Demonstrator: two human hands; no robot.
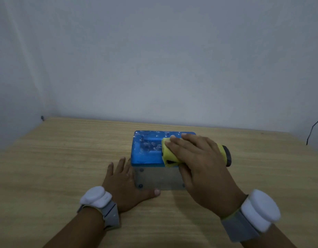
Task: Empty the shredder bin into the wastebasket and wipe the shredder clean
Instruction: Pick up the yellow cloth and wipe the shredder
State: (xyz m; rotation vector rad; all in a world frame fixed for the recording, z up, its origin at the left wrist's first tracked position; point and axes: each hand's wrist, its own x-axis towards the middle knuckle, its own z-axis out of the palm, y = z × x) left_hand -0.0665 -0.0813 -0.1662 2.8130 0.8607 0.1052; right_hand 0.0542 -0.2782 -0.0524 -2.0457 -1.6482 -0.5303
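A small shredder with a blue top (147, 149) and a clear bin (160, 178) below it stands on the wooden table (56, 158). White specks and smears cover the blue top. My right hand (197, 163) presses a folded yellow cloth (168, 153) flat on the right part of the top; a yellow and dark end (226, 155) sticks out past the hand. My left hand (126, 187) rests against the bin's left side, fingers spread and the thumb along its front lower edge. The wastebasket is not in view.
A pale wall rises right behind the table's far edge and along its left side. A thin black cable (313, 129) hangs at the far right. White bands sit on both wrists.
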